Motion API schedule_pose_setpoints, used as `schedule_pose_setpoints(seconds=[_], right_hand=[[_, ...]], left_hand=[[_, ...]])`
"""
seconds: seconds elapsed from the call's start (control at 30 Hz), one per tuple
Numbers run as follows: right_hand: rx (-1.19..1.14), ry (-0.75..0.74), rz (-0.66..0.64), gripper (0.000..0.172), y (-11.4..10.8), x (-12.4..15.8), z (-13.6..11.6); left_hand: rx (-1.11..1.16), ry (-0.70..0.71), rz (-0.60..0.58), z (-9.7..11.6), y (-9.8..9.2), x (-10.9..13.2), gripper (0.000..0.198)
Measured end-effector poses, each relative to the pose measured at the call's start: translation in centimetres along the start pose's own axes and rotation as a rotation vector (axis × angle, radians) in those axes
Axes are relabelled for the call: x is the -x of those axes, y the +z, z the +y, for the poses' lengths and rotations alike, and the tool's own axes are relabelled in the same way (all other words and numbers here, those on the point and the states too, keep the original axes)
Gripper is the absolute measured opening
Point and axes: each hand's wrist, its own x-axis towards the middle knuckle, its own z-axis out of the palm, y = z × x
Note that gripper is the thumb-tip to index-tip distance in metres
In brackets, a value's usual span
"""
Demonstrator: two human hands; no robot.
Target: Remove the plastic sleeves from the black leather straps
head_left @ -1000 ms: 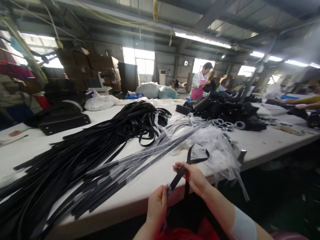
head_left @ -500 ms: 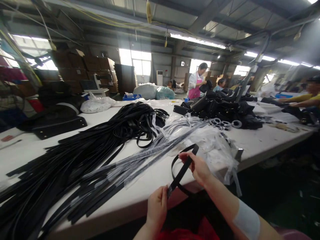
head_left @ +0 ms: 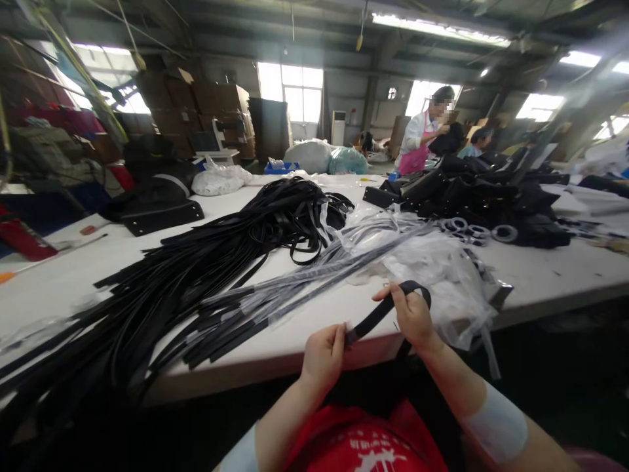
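Note:
My left hand (head_left: 324, 357) pinches the near end of a black strap (head_left: 374, 317) at the front edge of the white table (head_left: 304, 328). My right hand (head_left: 410, 316) grips the same strap further along, where it bends into a small loop over my fingers. The strap runs taut between both hands. Just beyond them lie straps wrapped in clear plastic (head_left: 314, 278). A big heap of loose black straps (head_left: 162, 288) spreads across the table to the left.
Crumpled clear plastic bags (head_left: 442, 275) lie right of my hands. Black bags (head_left: 486, 196) and metal rings (head_left: 472, 231) sit at the far right. A black bag base (head_left: 157, 216) lies far left. A person in a pink apron (head_left: 420, 141) stands at the back, near cardboard boxes (head_left: 196, 111).
The strap's loop has shrunk and my right hand has dropped lower, closer to the table edge. My view has tilted down and shifted, so the table sits higher and further right.

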Motion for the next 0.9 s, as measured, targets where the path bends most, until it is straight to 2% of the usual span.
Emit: schedule_pose_setpoints(seconds=[0.07,0.13,0.23,0.27,0.33,0.4,0.47,0.5,0.63,0.67,0.7,0.77,0.83,0.9], right_hand=[[0.005,-0.030,-0.039,0.052,0.4,0.6,-0.5],[-0.049,-0.007,-0.133,0.048,1.8,2.0,-0.9],[-0.233,0.098,-0.311,0.044,3.6,3.4,-1.0],[-0.303,0.143,-0.325,0.045,3.7,3.3,-0.9],[-0.445,0.247,-0.233,0.046,3.0,2.4,-0.5],[-0.559,0.330,-0.054,0.045,1.7,1.0,-0.1],[-0.591,0.359,0.040,0.045,1.1,0.5,0.2],[-0.565,0.352,0.006,0.046,1.2,0.8,0.2],[-0.523,0.371,-0.319,0.052,3.7,3.3,0.5],[-0.559,0.399,-0.337,0.052,4.1,3.4,0.6],[-0.606,0.433,-0.303,0.051,4.2,3.2,0.8],[-0.682,0.472,-0.138,0.048,3.5,1.7,1.3],[-0.698,0.448,0.018,0.044,2.4,-0.1,1.5],[-0.637,0.373,0.050,0.041,2.0,-1.0,1.3]], left_hand=[[0.084,-0.027,-0.045,0.6,0.4,-0.7,0.054],[0.174,-0.037,-0.074,1.2,1.1,-1.3,0.054],[0.220,0.005,0.017,1.8,2.2,-2.1,0.048],[0.195,0.030,0.068,1.8,2.5,-2.2,0.045],[0.118,0.073,0.140,1.5,2.9,-2.2,0.044],[0.056,0.093,0.138,1.0,3.2,-2.0,0.046],[0.044,0.079,0.116,0.6,3.4,-1.9,0.048],[0.060,0.064,0.101,0.5,3.5,-1.9,0.048],[0.143,0.046,0.099,0.8,3.6,-2.2,0.044],[0.138,0.056,0.113,0.8,3.5,-2.3,0.043],[0.120,0.065,0.127,0.8,3.3,-2.2,0.043],[0.072,0.071,0.137,0.5,3.0,-2.0,0.045],[0.042,0.057,0.139,0.3,2.9,-1.7,0.047],[0.065,0.032,0.118,0.4,2.8,-1.6,0.048]])
